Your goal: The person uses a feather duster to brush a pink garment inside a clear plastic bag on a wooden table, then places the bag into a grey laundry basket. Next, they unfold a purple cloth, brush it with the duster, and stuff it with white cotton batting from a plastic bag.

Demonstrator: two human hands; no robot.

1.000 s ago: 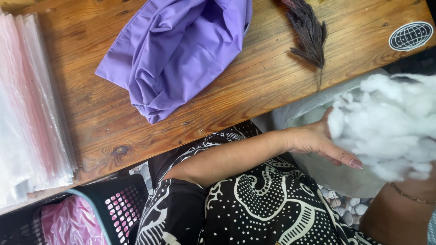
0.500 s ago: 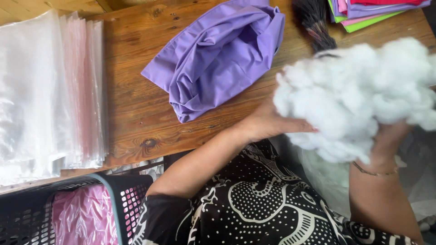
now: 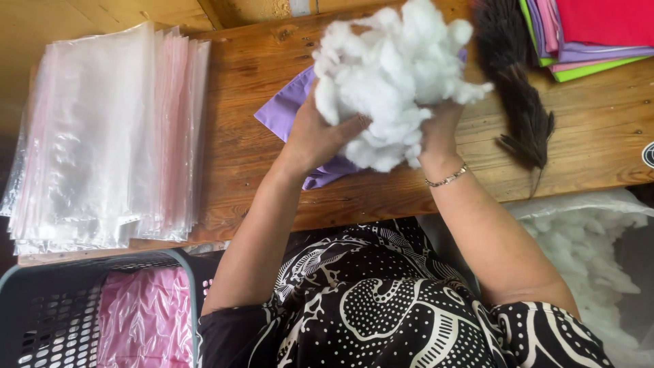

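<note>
Both the left hand and right hand squeeze a big wad of white stuffing above the purple cover mid-bench, none of it inside yet.

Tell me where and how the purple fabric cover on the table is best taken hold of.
Grip the purple fabric cover at its exposed left corner, coming from the left. The rest lies under the white stuffing held between the left hand and right hand, so only that flat, loose edge seems free to pinch.

Worn wooden table w/ knots, planked top, pale wood surface at back, soft daylight
</note>
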